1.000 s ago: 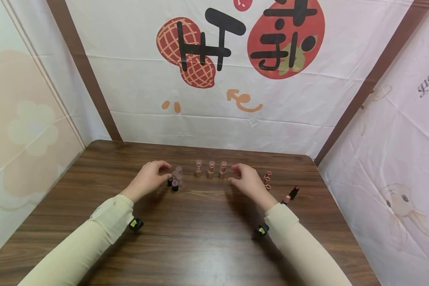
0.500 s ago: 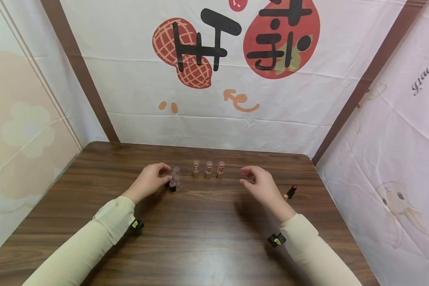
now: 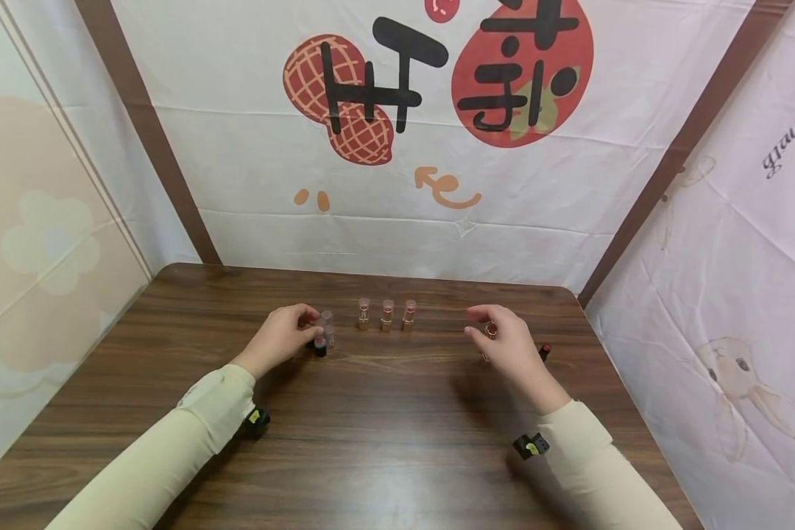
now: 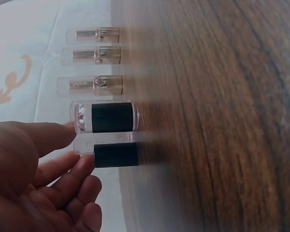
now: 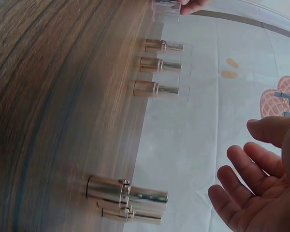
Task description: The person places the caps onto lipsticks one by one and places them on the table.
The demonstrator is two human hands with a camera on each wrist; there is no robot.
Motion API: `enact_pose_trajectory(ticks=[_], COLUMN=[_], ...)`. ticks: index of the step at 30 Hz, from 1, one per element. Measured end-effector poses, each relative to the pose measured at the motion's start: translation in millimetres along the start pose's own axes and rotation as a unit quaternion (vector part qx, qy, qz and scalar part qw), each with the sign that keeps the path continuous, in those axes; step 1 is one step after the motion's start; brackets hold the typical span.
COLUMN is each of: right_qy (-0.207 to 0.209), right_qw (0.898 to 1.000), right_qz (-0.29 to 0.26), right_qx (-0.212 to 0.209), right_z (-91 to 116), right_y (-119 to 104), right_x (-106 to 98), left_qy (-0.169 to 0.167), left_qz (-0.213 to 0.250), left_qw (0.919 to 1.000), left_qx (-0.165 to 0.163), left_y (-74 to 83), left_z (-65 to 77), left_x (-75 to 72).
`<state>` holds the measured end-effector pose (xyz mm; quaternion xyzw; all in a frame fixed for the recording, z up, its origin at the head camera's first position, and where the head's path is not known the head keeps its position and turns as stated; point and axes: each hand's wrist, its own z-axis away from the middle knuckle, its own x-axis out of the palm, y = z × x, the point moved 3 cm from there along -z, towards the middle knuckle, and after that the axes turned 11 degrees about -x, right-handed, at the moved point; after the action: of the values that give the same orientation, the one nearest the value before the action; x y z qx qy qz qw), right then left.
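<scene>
In the head view my left hand [image 3: 281, 333] rests at the left beside clear tube caps [image 3: 328, 330] and a short black lipstick tube [image 3: 320, 349]. Seen from the left wrist, two black tubes [image 4: 112, 117] stand among the clear caps, with my thumb tip close to one cap; whether it touches cannot be told. My right hand [image 3: 509, 343] hovers at the right, fingers loosely bent and holding nothing. Partly behind it stand uncapped gold lipsticks [image 5: 128, 192]; one red tip [image 3: 491, 329] shows past the fingers.
Three gold lipsticks with clear caps [image 3: 387, 315] stand in a row between my hands. A black lipstick [image 3: 545, 352] stands right of my right hand, partly hidden. The brown wooden table [image 3: 384, 427] meets a printed cloth backdrop [image 3: 258, 235] at the back.
My right hand has moved right, away from the row of capped gold lipsticks, to in front of the uncapped ones. My left hand has stayed almost still.
</scene>
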<state>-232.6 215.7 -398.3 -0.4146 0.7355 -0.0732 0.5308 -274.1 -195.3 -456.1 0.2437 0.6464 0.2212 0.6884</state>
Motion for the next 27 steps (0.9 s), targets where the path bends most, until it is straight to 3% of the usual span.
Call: enact_pose_trajectory(ticks=[9,20,27], right_qy=[0.010,0.021,0.015], right_qw=[1.000,1.000,0.999], right_qz=[0.003,0.019,0.035], right_qx=[-0.011,0.004,0.032], right_z=[7,24,32], right_y=[14,33,41], right_x=[-15,-29,-31], left_qy=[0.001,-0.001,0.004], left_qz=[0.001,0.014,-0.008], left_qw=[0.9999,0.9995,0.9997], left_qx=[-0.016,-0.027,-0.023], left_y=[3.4,3.5,4.2], left_z=[-0.5,-3.9,-4.7], left_x=[3.7,2.0,3.3])
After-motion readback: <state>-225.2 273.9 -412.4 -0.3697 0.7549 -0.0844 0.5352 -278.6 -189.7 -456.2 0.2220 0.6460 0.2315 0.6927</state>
